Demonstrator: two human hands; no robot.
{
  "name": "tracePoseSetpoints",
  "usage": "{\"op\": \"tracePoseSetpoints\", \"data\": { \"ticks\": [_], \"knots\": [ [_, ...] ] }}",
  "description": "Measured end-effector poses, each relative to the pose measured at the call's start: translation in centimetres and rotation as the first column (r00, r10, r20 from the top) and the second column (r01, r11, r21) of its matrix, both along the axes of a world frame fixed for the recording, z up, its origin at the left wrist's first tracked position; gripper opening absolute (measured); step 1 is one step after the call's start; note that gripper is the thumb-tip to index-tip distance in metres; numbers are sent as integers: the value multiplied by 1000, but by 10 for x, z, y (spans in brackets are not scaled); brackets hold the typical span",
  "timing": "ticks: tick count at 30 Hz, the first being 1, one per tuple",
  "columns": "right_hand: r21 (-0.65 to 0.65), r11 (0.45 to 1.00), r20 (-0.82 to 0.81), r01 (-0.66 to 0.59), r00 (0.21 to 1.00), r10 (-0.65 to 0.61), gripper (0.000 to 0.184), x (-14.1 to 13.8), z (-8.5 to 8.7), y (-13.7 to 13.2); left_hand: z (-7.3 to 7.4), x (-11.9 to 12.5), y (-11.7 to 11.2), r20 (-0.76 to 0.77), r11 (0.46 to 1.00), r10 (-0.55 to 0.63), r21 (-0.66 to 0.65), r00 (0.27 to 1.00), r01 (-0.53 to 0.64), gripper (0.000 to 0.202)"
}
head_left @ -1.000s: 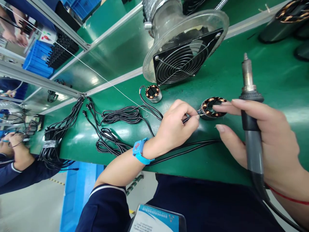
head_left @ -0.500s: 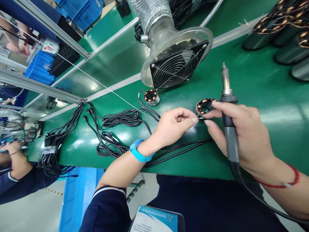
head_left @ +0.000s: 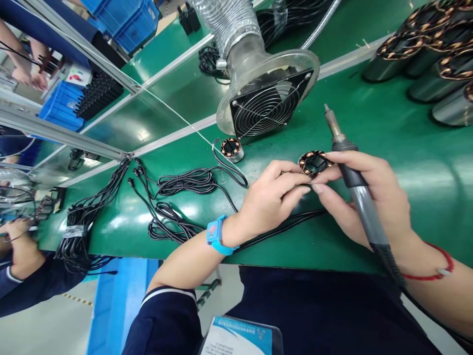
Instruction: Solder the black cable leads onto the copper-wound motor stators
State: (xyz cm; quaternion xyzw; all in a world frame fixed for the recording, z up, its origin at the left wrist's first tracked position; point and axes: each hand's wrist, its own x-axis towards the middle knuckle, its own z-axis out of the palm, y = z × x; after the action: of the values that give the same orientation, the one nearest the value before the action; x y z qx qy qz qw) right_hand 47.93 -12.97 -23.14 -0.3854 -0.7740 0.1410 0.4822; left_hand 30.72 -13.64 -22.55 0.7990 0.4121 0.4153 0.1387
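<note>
My left hand (head_left: pixel 271 197), with a blue wrist strap (head_left: pixel 216 232), is pinched at the near edge of a ring-shaped stator (head_left: pixel 313 163) with copper windings lying on the green bench (head_left: pixel 332 236). It seems to hold a thin black wire end, mostly hidden by the fingers. My right hand (head_left: pixel 364 195) grips a soldering iron (head_left: pixel 345 148), tip pointing away, while its forefinger and thumb touch the same stator. Black cable (head_left: pixel 288 222) runs under my left hand toward the stator.
A fume extractor fan (head_left: pixel 268 106) with a ribbed hose stands just behind. A second small stator (head_left: pixel 232 148) with its cable lies to the left, beside bundles of black cables (head_left: pixel 173 202). Larger wound stators (head_left: pixel 424 54) lie at the back right. Another person's arm (head_left: pixel 22 266) shows far left.
Both hands have closed in on the stator and my right thumb now meets my left fingertips. The soldering iron has tilted, tip leaning left. The view shifted slightly.
</note>
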Motion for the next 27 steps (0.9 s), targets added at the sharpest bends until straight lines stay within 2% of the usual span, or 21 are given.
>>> {"op": "tracePoseSetpoints", "data": {
  "ticks": [3, 7, 10, 13, 17, 22, 25, 27],
  "knots": [
    [-11, 1000, -14, 4, 1000, -4, 50, 1, 0, 1, 1, 2, -2, -58, 1000, 15, 21, 998, -14, 8],
    [-11, 999, 66, -41, 997, 42, 48, 10, -4, 5, 2, 1, 0, -24, 999, 45, 19, 999, -44, 10],
    [9, 989, 186, -144, 973, 140, 42, 21, -5, 12, 3, -2, 3, 16, 991, 57, -121, 998, -54, 10],
    [35, 977, 242, -209, 951, 195, 39, 26, -4, 19, 3, -5, 6, 45, 961, 76, -269, 996, -61, 9],
    [94, 986, 279, -135, 955, 104, 33, 17, -2, 27, 3, -6, 8, 75, 946, 94, -317, 993, -65, 7],
    [94, 994, 302, -58, 953, 27, 34, 5, -4, 31, 4, -6, 8, 69, 939, 117, -333, 991, -88, 8],
    [106, 993, 349, -45, 937, 5, 40, 10, -1, 22, 3, -5, 7, 88, 948, 95, -313, 992, -63, 6],
    [66, 998, 348, -12, 938, -12, 44, 17, 3, 10, 2, -4, 6, 109, 955, 75, -294, 991, -40, 6]
  ]
}}
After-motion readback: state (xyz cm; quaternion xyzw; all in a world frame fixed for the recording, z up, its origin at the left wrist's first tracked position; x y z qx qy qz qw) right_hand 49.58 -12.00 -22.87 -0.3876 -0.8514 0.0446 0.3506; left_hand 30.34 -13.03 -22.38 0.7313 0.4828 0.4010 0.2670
